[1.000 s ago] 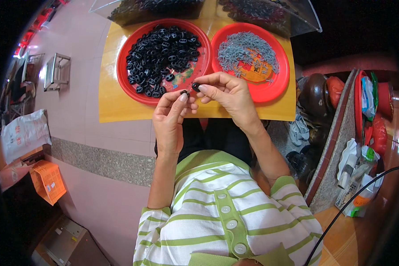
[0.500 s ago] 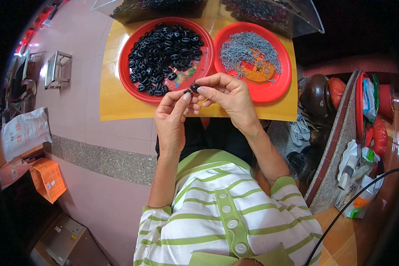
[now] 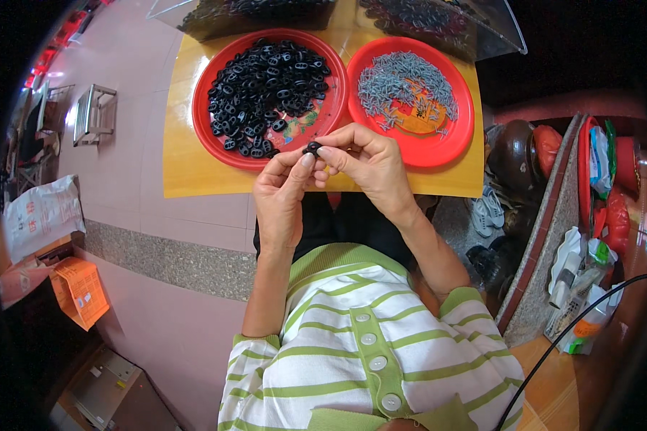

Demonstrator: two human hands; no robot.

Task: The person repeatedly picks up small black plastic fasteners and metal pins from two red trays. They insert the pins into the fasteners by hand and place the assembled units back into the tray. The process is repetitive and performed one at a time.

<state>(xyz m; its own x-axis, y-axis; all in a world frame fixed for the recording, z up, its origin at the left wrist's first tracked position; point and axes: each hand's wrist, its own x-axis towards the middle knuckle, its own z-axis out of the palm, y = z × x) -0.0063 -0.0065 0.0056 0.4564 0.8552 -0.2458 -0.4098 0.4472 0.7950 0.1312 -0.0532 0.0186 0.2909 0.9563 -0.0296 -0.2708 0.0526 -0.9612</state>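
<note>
My left hand (image 3: 280,188) and my right hand (image 3: 372,164) meet just above the table's near edge, both closed in a pinch. Between their fingertips is a small black plastic piece (image 3: 312,148); the fingers partly cover it, so I cannot tell whether it is one part or two pressed together. Behind my left hand, a red round tray (image 3: 200,108) holds a heap of black oval plastic parts (image 3: 266,82) with two holes each. Beyond my right hand lies a second red tray (image 3: 461,136) with many small grey screws (image 3: 402,79).
Two clear bins (image 3: 259,16) of dark parts stand at the table's far edge. The yellow tabletop (image 3: 180,172) ends right under my hands. A metal stool (image 3: 93,113) is at the far left. On the right, a low ledge (image 3: 546,237) carries bags, and a black cable (image 3: 564,330) hangs nearby.
My fingertips have come together. The black piece in my right hand and the small dark piece in my left, slightly apart before, now touch or overlap.
</note>
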